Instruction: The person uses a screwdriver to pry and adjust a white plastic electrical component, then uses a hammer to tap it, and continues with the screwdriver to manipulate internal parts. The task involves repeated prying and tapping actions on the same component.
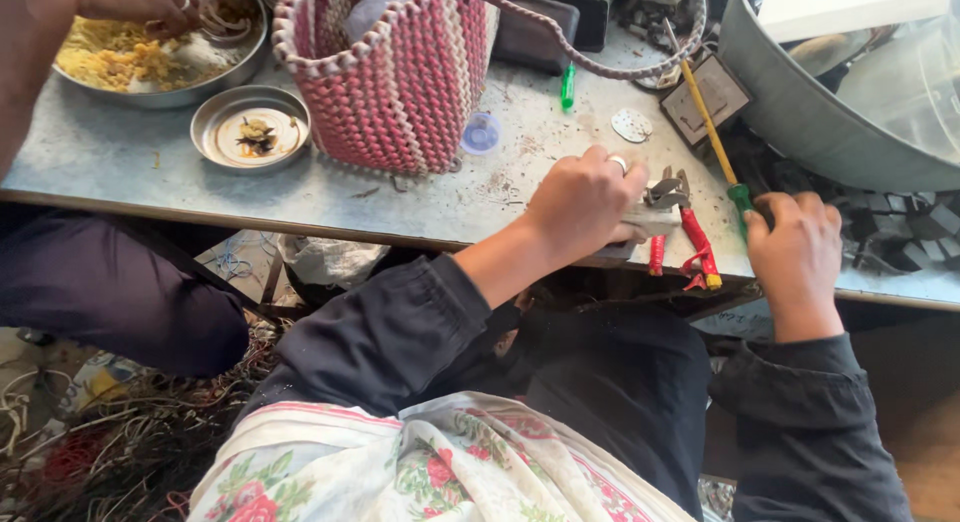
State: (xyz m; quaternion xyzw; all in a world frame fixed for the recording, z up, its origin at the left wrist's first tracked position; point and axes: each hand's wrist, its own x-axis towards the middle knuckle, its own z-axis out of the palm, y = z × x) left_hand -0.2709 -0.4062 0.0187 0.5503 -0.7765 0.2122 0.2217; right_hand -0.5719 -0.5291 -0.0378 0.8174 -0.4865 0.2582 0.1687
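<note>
We are working at the near edge of the table. Our left hand is closing over a small pale metal part, pinning it against the table; the grip is narrow and wrapped on that part. Red-handled pliers are lying just beside it, jaws toward the part, handles hanging past the edge. We cannot tell whether the hand is also touching the pliers.

Our right hand is gripping the green handle of a screwdriver; fingers are curled fully round it. The yellow shaft is pointing up and away, over a flat square piece.

Nearby: a pink woven basket is standing mid-table, a small metal dish with scraps to its left, and a larger pan of yellow bits behind, where another person's hand is reaching in. A big grey tub is sitting at right.

Judgement on technique: the part is sitting very close to the edge, so we are likely better off keeping the left hand pressing straight down and drawing the part slightly inward. The screwdriver tip is well apart from the part; bringing it in low and steady should be avoiding a slip toward the fingers.
</note>
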